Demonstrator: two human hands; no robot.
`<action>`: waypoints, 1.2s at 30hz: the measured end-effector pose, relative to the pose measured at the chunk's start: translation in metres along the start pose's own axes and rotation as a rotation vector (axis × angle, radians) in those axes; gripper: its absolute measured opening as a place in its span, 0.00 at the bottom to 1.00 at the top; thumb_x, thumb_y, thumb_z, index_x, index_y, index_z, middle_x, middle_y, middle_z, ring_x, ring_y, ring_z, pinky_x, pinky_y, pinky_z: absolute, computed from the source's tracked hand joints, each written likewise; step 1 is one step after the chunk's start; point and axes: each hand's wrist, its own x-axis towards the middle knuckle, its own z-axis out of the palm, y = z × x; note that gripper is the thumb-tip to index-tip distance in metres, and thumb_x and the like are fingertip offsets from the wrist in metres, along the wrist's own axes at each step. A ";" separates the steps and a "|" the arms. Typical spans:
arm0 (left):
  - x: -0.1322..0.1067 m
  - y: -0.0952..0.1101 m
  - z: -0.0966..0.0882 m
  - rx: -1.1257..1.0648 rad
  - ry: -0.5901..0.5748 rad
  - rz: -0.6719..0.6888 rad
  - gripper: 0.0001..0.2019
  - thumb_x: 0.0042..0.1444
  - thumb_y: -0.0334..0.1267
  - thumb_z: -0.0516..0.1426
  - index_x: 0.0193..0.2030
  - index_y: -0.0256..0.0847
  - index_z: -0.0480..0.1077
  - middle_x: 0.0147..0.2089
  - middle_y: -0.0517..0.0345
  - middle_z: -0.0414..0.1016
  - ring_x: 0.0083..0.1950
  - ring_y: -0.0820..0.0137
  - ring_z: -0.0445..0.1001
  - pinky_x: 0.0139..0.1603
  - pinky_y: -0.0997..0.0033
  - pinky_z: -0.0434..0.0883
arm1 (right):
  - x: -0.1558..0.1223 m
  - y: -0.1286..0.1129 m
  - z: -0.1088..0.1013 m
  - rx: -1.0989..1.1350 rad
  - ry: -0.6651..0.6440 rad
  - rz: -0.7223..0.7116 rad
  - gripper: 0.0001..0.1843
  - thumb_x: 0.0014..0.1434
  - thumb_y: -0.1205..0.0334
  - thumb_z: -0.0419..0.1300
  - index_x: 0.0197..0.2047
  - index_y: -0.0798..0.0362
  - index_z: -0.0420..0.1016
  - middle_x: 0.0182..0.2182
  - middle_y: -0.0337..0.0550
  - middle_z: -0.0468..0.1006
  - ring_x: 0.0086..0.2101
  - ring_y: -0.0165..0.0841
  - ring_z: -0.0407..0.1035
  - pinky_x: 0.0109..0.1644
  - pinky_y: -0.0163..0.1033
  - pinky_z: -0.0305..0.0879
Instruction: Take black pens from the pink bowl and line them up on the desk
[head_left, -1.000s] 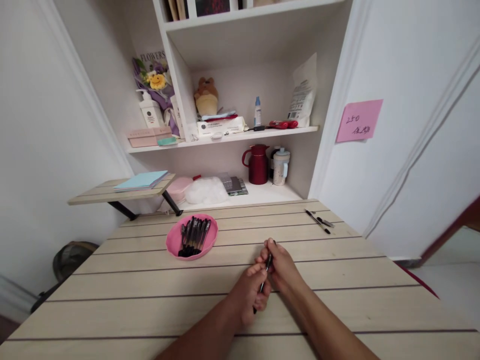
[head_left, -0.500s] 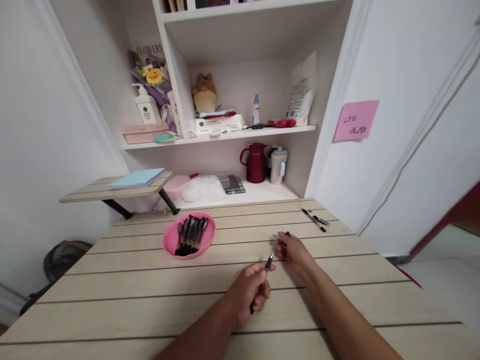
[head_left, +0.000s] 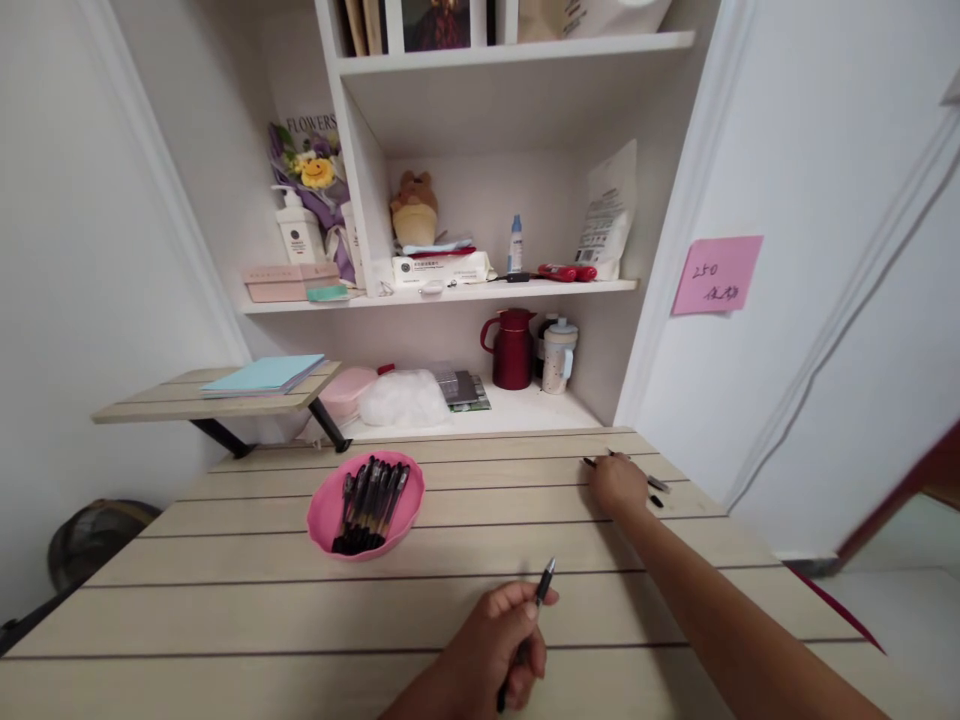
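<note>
My left hand (head_left: pixel 502 640) is closed round a black pen (head_left: pixel 538 590), its tip pointing up and away over the near part of the wooden table (head_left: pixel 225 600). My right hand (head_left: pixel 619 482) reaches to the table's far right, fingers curled over small black pen parts (head_left: pixel 657 485) lying there. A dark piece sticks out at its left side. What the fingers grip is hidden. A pink bowl (head_left: pixel 324 520) holding several black pens (head_left: pixel 367 492) sits left of centre.
Behind the table stands a white shelf unit (head_left: pixel 450 292) with a red jug (head_left: pixel 514 348), a mug, a plush toy, bottles and boxes. A small side shelf (head_left: pixel 195 402) carries blue paper. A pink note (head_left: pixel 716 273) hangs on the right wall.
My hands were together on one pen. They have parted: the right hand moved away to the far right pen parts, and the left hand kept the pen and drew nearer.
</note>
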 end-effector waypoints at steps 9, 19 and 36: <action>0.005 0.006 -0.005 0.099 -0.060 0.022 0.27 0.46 0.55 0.54 0.46 0.35 0.63 0.16 0.66 0.63 0.11 0.83 0.49 0.15 0.78 0.43 | 0.024 0.006 0.014 -0.144 0.021 -0.015 0.16 0.58 0.62 0.47 0.42 0.63 0.68 0.40 0.62 0.72 0.40 0.46 0.69 0.39 0.46 0.62; 0.006 0.003 -0.005 0.086 -0.057 0.052 0.28 0.46 0.55 0.54 0.46 0.33 0.63 0.16 0.66 0.63 0.11 0.83 0.49 0.12 0.79 0.41 | 0.017 0.010 0.010 -0.118 0.056 0.021 0.16 0.58 0.57 0.47 0.44 0.60 0.62 0.40 0.59 0.70 0.40 0.48 0.69 0.39 0.48 0.62; 0.010 -0.001 0.008 -0.158 0.094 0.224 0.15 0.50 0.47 0.55 0.38 0.38 0.63 0.22 0.65 0.65 0.12 0.85 0.53 0.12 0.81 0.48 | -0.144 -0.056 0.004 1.429 -0.652 0.089 0.25 0.52 0.39 0.50 0.27 0.55 0.68 0.18 0.38 0.69 0.17 0.26 0.62 0.21 0.32 0.60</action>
